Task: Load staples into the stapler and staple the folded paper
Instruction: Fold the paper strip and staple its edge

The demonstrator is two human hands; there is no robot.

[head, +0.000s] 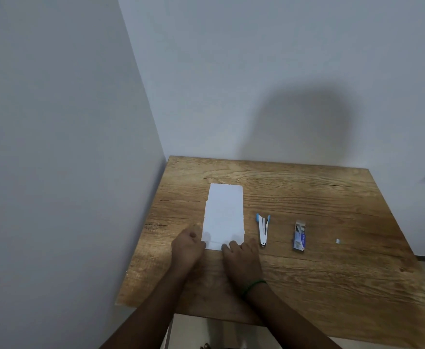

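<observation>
While both hands' fingers point(227, 246) apparently pinch the paper point(223, 216) fold, loading awaits: stapler point(263, 229) at three o'clock, opened.

The worktop point(307, 273) is brown with dark wood grain. On it, the paper point(224, 215) is plain white, the stapler point(263, 229) white with light-blue ends, the staple box point(300, 235) blue and white. A green band point(253, 285) circles the right wrist.

Dim, even indoor light, cool grey cast. Large soft shadow on back wall point(304, 119), so light comes from behind the viewer. Wide-angle bend: table point(332, 273) edges splay outward. Soft focus overall; hands slightly blurred. No glare.
</observation>
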